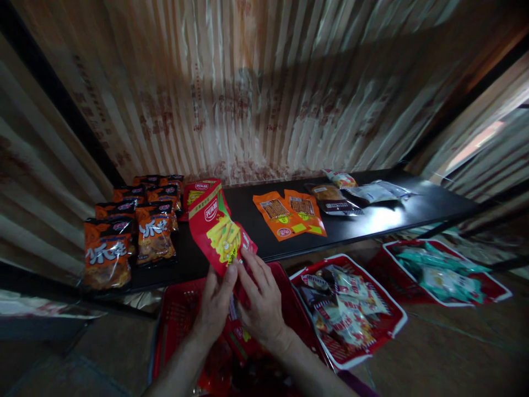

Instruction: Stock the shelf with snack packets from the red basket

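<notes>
Left hand [215, 302] and right hand [263, 300] grasp a red-and-yellow plastic packet [219, 234]; slack fingers could drop it into the red plastic basket [171, 309] below.

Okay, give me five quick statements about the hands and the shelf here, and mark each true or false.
1. The left hand and right hand both touch a red packet. True.
2. Black-and-orange bags sit at the left end of the shelf. True.
3. The orange packets lie left of those bags. False: they lie to the right.
4. The green packets are in a red basket. True.
5. The shelf is white. False: it is black.
</notes>
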{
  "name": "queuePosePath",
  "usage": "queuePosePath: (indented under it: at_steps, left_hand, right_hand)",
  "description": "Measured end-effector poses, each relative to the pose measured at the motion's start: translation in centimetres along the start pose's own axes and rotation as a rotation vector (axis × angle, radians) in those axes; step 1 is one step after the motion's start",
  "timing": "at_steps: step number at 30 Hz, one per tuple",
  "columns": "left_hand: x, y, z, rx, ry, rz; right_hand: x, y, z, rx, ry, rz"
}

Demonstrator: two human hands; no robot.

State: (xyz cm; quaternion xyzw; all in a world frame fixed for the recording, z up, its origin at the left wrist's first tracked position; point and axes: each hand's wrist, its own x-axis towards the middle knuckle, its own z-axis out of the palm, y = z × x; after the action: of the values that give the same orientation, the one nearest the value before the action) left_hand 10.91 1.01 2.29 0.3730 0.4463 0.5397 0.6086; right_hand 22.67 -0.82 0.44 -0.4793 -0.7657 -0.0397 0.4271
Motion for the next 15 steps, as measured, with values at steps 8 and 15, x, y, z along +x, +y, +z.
queuePosePath:
  at_steps: [8, 15]
  left_hand:
    - [2.2, 0.6, -1.5, -0.275, 0.161, -0.211]
    - [1.6, 2.3, -2.0, -0.425, 0.063, -0.467]
  right_hand:
    - [-0.5, -0.9, 0.4, 0.083, -0.206, -0.084]
    - [0.2, 2.1, -0.3, 0.294, 0.108, 0.344]
